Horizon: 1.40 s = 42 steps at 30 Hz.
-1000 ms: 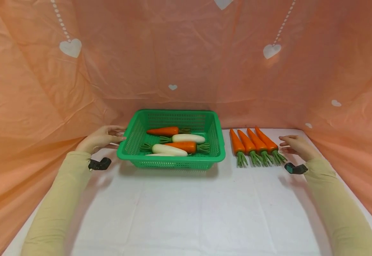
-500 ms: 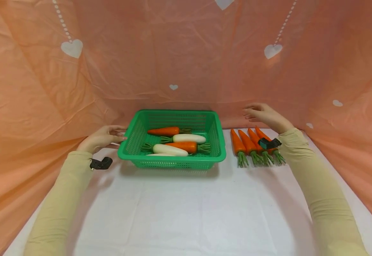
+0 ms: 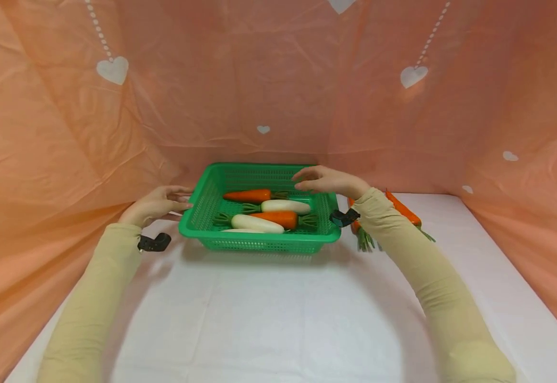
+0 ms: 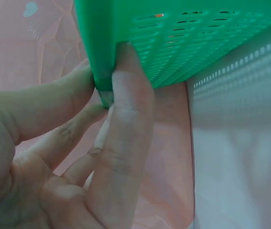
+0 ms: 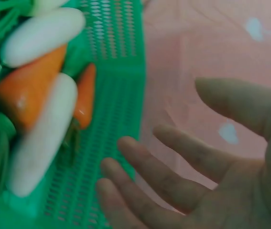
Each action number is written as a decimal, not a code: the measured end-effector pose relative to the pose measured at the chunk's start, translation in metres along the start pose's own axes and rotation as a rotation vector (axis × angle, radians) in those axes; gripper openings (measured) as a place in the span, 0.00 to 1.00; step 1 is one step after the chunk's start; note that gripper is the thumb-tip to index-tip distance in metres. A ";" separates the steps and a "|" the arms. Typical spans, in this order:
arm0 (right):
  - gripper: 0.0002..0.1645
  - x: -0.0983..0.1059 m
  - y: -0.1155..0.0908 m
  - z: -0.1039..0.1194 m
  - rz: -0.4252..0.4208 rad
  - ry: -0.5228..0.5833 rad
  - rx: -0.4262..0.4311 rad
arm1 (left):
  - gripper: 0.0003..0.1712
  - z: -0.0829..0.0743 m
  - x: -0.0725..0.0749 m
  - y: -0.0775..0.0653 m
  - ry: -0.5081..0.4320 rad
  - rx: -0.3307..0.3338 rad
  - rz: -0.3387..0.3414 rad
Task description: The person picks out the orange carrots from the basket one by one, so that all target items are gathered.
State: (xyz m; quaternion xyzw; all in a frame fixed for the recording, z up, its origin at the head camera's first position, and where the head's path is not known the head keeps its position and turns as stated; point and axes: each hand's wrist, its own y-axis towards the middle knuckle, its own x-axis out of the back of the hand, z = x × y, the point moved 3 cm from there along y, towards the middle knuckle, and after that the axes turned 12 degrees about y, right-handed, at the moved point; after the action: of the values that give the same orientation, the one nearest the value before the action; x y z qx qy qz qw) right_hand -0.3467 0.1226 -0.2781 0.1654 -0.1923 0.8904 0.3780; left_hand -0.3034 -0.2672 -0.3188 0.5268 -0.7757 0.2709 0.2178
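Note:
A green plastic basket stands near the back of the table, holding carrots and white radishes, both with green tops. At its left end my left hand grips the rim; the left wrist view shows the basket's edge between thumb and fingers. My right hand hovers over the basket's back right corner, holding nothing. In the right wrist view its fingers are spread and relaxed, apart from the carrots and radishes.
Right of the basket, carrots lie on the white-covered table, partly hidden by my right sleeve. An orange cloth with white hearts hangs behind and at both sides, close to the basket's back.
My right hand has moved left from beside the loose carrots, passing above them, to over the basket. My left hand has stayed on the basket's rim.

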 end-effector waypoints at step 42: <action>0.32 -0.047 0.056 -0.021 0.267 -0.264 -0.382 | 0.36 -0.004 -0.001 -0.002 -0.001 0.003 0.008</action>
State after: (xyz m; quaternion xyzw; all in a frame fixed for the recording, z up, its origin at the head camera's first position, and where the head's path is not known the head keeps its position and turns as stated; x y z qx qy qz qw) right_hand -0.3604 0.0677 -0.3289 0.1789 -0.4247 0.8506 0.2531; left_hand -0.3013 -0.2645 -0.3165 0.5240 -0.7776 0.2727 0.2156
